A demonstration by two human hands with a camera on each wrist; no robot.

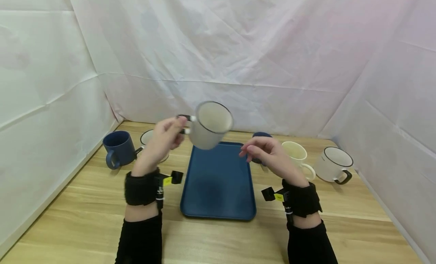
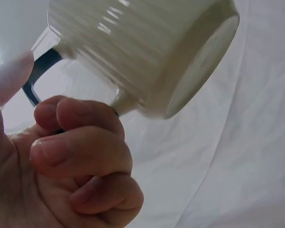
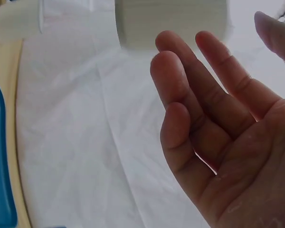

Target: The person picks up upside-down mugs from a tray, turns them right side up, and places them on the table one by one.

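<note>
You face a light wooden tabletop enclosed on three sides by creased white sheeting, evenly and softly lit, with faint pink tints.

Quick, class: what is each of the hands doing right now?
Left hand: grips the white mug by its dark handle, raised above the blue tray.
Right hand: open, holding nothing.

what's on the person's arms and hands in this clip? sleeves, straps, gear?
Bare hands, no gloves. Both forearms wear black long sleeves. The left hand and right hand each have a wide black fuzzy wrist strap. Each strap carries a small black camera module with a yellow tag on its inner side.
</note>
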